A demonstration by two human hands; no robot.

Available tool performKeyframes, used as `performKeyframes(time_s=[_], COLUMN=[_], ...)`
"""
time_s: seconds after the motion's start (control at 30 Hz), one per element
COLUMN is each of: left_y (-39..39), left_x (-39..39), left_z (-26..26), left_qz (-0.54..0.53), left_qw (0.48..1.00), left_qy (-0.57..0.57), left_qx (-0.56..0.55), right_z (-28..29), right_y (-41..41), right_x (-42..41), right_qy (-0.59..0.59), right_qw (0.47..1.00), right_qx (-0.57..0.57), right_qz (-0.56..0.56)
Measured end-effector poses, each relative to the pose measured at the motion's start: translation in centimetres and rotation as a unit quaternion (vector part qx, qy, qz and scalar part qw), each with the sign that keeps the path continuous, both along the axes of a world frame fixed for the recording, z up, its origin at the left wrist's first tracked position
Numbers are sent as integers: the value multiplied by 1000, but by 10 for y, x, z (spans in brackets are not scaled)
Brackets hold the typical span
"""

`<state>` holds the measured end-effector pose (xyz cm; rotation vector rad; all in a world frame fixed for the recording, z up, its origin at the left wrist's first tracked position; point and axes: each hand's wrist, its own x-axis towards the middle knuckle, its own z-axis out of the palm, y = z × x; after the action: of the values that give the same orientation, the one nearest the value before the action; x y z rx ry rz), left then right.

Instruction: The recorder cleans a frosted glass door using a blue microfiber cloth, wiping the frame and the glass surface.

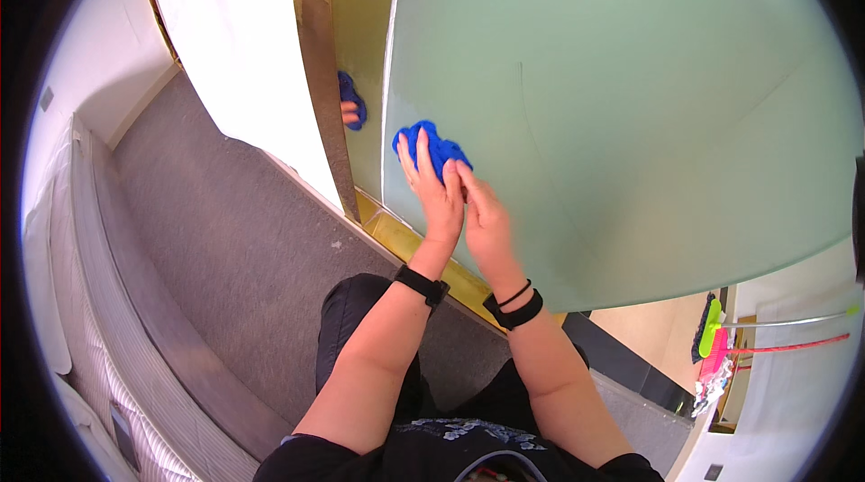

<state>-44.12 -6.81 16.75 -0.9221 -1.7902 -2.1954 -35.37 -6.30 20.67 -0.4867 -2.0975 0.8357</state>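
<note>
A bunched blue cloth lies against the frosted, greenish glass panel, near its white left edge. My left hand is on the cloth, fingers spread over it and pressing it to the panel. My right hand is beside it, its fingertips meeting the left hand at the cloth's lower right corner; whether they grip the cloth is hard to tell. A gold-coloured reflective strip left of the panel mirrors the cloth and some fingers.
A gold lower track runs under the panel beside grey carpet. At the left stands a mattress. A green broom and a pink broom are at the right, by a doorway with a dark threshold.
</note>
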Motion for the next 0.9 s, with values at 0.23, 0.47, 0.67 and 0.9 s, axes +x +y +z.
performKeyframes(time_s=[0.23,0.47,0.67,0.9], left_y=[-3,-10,-2,15], left_x=[-1,-8,-41,-49], left_z=[-50,20,101,52], left_qz=[-42,4,58,125], left_qw=[984,994,994,988], left_qy=[-172,-106,77,94], left_qx=[-2,-20,41,8], right_z=[-53,-6,40,10], right_y=[4,-7,-16,-28], right_x=[-9,-10,5,31], right_qy=[-62,-2,52,-18], right_qw=[997,1000,999,998], right_qx=[-37,-9,-8,-58], right_qz=[25,17,13,9])
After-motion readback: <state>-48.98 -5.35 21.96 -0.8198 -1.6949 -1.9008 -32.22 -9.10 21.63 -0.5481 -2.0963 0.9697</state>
